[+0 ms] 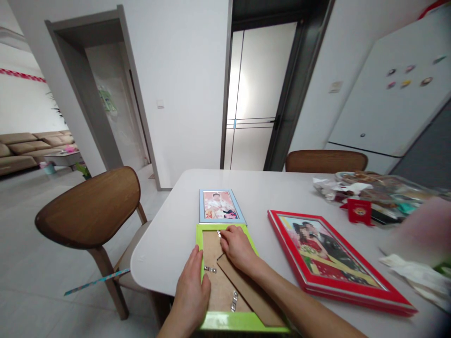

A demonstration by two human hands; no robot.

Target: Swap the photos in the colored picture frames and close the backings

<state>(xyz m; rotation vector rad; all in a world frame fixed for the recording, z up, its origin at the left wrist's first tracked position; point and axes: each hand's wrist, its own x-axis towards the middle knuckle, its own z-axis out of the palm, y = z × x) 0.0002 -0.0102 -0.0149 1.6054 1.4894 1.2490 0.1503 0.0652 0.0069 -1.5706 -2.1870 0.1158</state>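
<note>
A green picture frame (229, 322) lies face down on the white table, its brown backing board (220, 293) showing. Along the frame's left rim rests my left hand (192, 286), fingers outside and thumb over the inner edge, holding it. My right hand (237, 246) is closed, fingertips at a small metal clip (219, 233) near the top edge. Other metal clips sit at the left (210, 269) and bottom (234, 300) of the board. A brown stand leg (246, 293) lies slanted under my right forearm, partly hidden by it.
A blue picture frame (201, 206) lies just beyond the green one. To the right, large red picture frames (299, 267) are stacked. A red packet (359, 212), crumpled tissue and plastic clutter the table's right side. Wooden chairs (91, 206) stand at the left and far side.
</note>
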